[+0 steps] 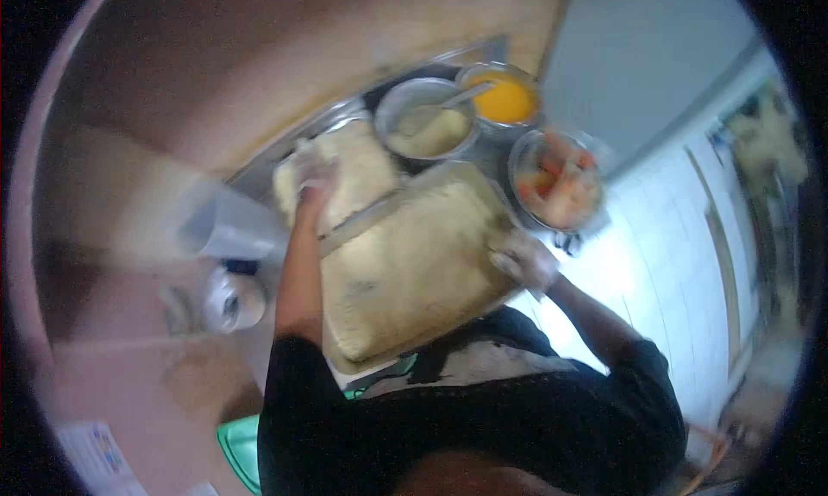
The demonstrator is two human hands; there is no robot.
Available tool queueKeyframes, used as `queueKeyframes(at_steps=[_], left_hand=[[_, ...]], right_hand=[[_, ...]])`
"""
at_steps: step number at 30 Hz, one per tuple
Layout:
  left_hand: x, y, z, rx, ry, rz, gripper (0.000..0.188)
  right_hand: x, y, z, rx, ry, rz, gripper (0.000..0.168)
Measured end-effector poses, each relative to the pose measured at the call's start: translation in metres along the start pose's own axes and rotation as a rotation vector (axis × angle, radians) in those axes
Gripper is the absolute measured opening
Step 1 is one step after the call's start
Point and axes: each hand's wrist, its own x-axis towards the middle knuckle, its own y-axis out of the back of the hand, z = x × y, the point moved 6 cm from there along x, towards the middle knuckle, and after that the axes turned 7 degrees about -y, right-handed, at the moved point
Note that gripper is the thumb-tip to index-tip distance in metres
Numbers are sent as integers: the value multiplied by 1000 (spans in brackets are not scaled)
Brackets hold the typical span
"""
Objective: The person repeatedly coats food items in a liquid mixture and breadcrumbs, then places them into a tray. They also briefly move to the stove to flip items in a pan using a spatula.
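My left hand (315, 172), in what looks like a thin clear glove, lies over a pale slab (362, 166), perhaps dough or sponge cake, at the back left. In front of me a large rectangular tray (407, 195) holds a pale, even layer (414, 263). Also gloved, my right hand (527, 263) is at the tray's right edge, its fingers curled by the rim. Blur hides whether either hand grips anything. Behind the tray stands a metal bowl (388, 130) with a pale mixture and a spatula or spoon (469, 95) in it.
A bowl of orange-yellow liquid (508, 101) stands at the back. Right of the tray is a clear bowl (556, 182) with orange and pale pieces. At the left are a translucent plastic container (239, 224) and a round whitish object (234, 300). Tiled floor (647, 250) shows at the right.
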Motion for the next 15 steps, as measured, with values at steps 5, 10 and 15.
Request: queueKeyframes(at_steps=[5, 10, 15], left_hand=[[-88, -16, 86, -173, -121, 245, 68], [-171, -12, 183, -756, 115, 251, 59], [-178, 3, 253, -609, -177, 196, 37]], right_hand=[[4, 52, 17, 191, -348, 193, 23], [6, 170, 117, -48, -501, 561, 27], [25, 207, 124, -15, -530, 50, 34]])
